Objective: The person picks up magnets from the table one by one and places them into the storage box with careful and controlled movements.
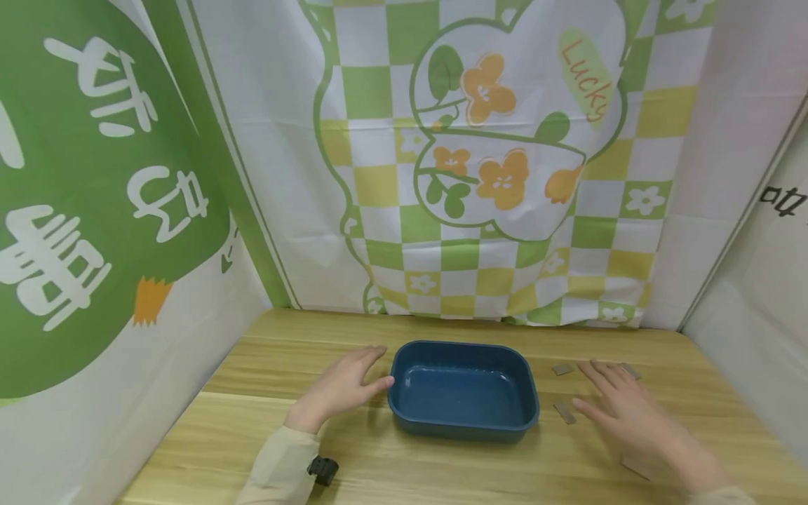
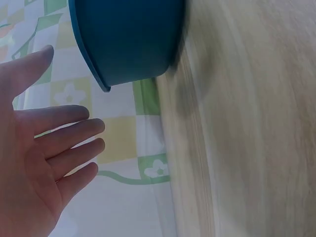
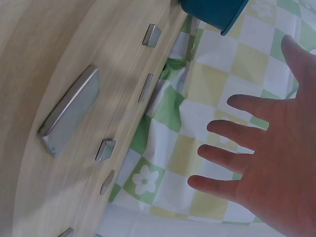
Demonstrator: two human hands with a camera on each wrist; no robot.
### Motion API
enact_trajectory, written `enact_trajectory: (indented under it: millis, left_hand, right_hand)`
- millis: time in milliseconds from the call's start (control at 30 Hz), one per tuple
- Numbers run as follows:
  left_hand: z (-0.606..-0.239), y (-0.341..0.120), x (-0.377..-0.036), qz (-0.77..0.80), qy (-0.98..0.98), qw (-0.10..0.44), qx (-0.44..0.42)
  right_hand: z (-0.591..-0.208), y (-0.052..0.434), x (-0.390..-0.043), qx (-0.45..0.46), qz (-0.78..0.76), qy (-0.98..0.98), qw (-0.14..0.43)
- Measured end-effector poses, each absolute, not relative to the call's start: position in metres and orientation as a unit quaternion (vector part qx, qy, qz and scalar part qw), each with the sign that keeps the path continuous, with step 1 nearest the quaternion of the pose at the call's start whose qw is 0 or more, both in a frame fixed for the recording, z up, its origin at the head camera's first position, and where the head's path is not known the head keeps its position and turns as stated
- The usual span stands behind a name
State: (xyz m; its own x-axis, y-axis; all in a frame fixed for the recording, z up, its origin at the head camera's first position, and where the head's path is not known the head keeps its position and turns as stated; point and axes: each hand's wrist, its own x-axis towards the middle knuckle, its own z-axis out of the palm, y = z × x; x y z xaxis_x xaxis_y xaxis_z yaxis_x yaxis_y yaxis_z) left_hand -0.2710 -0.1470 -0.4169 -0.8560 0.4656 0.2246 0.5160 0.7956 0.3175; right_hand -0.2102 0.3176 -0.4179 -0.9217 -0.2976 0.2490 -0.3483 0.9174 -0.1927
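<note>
Blue tray [image 1: 463, 389] is sitting empty mid-bench [image 1: 442, 463]; nothing is loaded yet. Left hand [image 1: 344, 389] is hovering flat beside it, holding nothing. Right hand [image 1: 631, 414] is spreading open over metal plates [image 1: 564, 411] lying right of it, all apparently waiting.

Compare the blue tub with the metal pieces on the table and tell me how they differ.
The blue tub is one deep rectangular container with raised walls; the metal pieces are several flat grey slabs lying low on the table. The tub is far larger than any piece. The tub sits between both hands, close to the left hand; the pieces lie around the right hand. Both rest on the wooden table, and neither is being held.
</note>
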Motion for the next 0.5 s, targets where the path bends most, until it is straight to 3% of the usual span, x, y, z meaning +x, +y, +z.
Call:
enact_trajectory:
  millis: [500]
  left_hand:
    - [-0.414, -0.138, -0.275, -0.168, -0.946, 0.062, -0.272]
  right_hand:
    - [-0.422, 0.330, -0.206, 0.171, 0.106, -0.972, 0.120]
